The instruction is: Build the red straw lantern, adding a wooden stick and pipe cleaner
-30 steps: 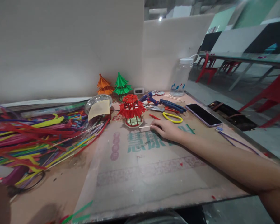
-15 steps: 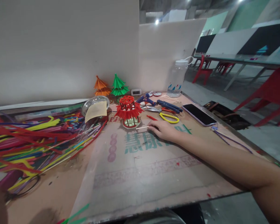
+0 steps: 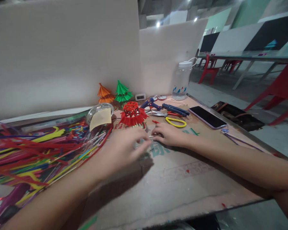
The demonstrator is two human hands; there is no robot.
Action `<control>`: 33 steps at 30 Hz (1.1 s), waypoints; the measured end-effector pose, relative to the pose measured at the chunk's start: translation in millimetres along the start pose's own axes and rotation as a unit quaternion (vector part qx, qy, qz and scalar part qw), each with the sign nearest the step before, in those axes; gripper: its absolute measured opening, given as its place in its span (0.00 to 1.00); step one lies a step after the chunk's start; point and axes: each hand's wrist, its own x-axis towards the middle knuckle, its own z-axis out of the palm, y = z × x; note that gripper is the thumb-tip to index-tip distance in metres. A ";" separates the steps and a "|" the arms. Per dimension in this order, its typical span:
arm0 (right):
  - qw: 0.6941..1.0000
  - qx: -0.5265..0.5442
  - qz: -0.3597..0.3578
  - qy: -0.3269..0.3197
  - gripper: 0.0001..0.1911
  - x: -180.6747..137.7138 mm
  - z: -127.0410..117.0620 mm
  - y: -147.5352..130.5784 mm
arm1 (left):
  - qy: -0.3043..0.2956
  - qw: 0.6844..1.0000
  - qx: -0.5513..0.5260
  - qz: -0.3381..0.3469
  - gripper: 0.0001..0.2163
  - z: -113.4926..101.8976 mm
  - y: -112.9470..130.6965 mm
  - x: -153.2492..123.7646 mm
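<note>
My right hand (image 3: 166, 134) rests on the cardboard sheet with its fingertips closed on a thin pale stick (image 3: 155, 136), which points left. My left hand (image 3: 128, 143) hangs over the cardboard, slightly blurred, its thumb and forefinger apart near the stick's left end. No object shows between those fingers. Behind my left hand stands a small red pavilion-like craft model (image 3: 132, 115) with a fringed roof; the hand hides its base. A short red piece (image 3: 155, 121) lies just beyond my right fingertips.
Yellow-handled scissors (image 3: 175, 122), blue pliers (image 3: 175, 109) and a blue glue gun (image 3: 151, 103) lie behind my right hand. A phone (image 3: 207, 117) and a water bottle (image 3: 181, 81) are at right. Colourful strips (image 3: 38, 150) and a purple tool (image 3: 8, 204) fill the left. Orange (image 3: 105, 93) and green (image 3: 122, 92) models stand behind.
My left hand has come from the lower left, by the purple tool, to the middle beside the stick. My right hand still holds the stick in nearly the same spot.
</note>
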 end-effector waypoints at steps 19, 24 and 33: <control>0.998 -0.004 -0.046 0.046 0.10 5.6 17.9 5.0 | -0.145 0.963 0.226 0.024 0.22 59.1 1.4 -26.6; 0.997 0.015 -0.065 0.040 0.11 2.8 15.2 3.9 | -0.176 0.953 0.244 0.024 0.26 62.0 1.8 -27.2; 0.995 0.022 -0.094 0.020 0.13 -0.8 12.1 1.6 | -0.208 0.954 0.216 -0.003 0.29 57.9 -3.3 -25.4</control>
